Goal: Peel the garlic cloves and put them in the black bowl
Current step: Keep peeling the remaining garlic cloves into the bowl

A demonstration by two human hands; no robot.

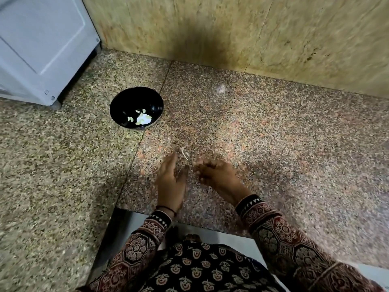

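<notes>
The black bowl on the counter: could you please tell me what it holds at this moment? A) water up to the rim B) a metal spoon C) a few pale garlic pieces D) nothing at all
C: a few pale garlic pieces lie at the bottom of the black bowl, with nothing else visible inside.

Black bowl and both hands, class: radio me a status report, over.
Left hand open, empty; right hand blurred, grip unclear. Black bowl on the counter, a few peeled garlic cloves inside. Peel scrap near fingertips; nothing blocking the bowl.
</notes>
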